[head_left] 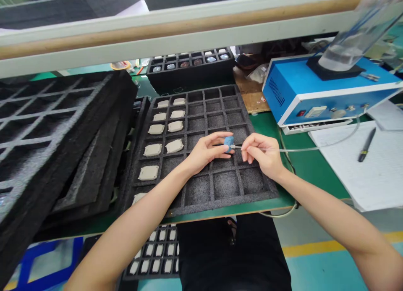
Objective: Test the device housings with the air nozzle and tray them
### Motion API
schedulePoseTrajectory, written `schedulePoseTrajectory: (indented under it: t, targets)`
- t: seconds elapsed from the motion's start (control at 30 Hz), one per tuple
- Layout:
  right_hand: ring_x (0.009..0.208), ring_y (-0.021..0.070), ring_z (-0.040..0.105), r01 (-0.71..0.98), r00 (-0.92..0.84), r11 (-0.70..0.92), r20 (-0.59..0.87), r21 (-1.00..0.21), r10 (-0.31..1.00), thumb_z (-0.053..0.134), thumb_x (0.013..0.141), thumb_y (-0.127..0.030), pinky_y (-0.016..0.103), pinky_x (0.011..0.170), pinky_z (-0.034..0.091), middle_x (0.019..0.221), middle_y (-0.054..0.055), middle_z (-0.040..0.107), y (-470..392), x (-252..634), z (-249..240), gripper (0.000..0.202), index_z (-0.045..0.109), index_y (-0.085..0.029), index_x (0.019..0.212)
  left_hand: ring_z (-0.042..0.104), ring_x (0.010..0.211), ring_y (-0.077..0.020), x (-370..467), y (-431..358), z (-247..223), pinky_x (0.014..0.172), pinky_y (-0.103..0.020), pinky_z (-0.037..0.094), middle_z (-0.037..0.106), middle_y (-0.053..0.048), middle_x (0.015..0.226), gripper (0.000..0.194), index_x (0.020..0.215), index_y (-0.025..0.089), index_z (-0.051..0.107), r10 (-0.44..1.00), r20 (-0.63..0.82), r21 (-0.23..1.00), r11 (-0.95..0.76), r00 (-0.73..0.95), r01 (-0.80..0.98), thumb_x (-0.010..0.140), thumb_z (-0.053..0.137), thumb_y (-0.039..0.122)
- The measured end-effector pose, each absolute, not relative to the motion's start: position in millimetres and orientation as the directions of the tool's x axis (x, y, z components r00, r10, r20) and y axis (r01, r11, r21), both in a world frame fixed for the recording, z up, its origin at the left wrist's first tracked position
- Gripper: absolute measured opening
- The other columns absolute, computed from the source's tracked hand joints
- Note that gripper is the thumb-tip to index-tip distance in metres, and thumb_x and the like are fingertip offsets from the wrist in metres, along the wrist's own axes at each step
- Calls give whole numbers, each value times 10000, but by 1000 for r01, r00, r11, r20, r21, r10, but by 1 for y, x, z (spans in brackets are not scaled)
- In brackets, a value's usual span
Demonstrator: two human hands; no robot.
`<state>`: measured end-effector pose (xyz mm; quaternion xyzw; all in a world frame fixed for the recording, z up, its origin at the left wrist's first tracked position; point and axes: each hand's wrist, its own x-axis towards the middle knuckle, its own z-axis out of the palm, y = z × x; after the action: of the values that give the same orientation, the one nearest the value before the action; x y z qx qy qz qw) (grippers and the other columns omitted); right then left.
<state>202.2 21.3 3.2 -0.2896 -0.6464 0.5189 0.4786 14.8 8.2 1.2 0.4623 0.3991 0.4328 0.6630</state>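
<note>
My left hand (211,151) pinches a small blue piece (228,143) between thumb and fingers above the dark foam tray (198,205). Just to the right, my right hand (262,151) grips the thin clear tube (302,150) near its tip, which meets the blue piece. The tube runs right to the blue box-shaped machine (330,91). Pale, flat parts (148,172) lie in the two left columns of the tray; its other visible compartments hold nothing.
Stacked foam trays (66,127) rise at the left. Behind stands another tray (192,74) with small parts. On the right, a pen (367,145) lies on white papers (340,167), below a clear cylinder (346,47) on the machine. A shelf beam (189,28) crosses above.
</note>
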Motion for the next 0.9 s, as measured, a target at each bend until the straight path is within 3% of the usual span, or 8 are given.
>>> schedulePoseTrajectory:
  t: [0.9]
  targets:
    - [387,71,458,-107,-359,321,338,-941,870,487,753,-118,198,393,362,497,-25,571,21,203,3,131,577,-170,674,658,866,-199,15,8,3,771,-332,533,651,-50,955,417,1114,183,597,945,-118,960,187,305,-207,713,699,231]
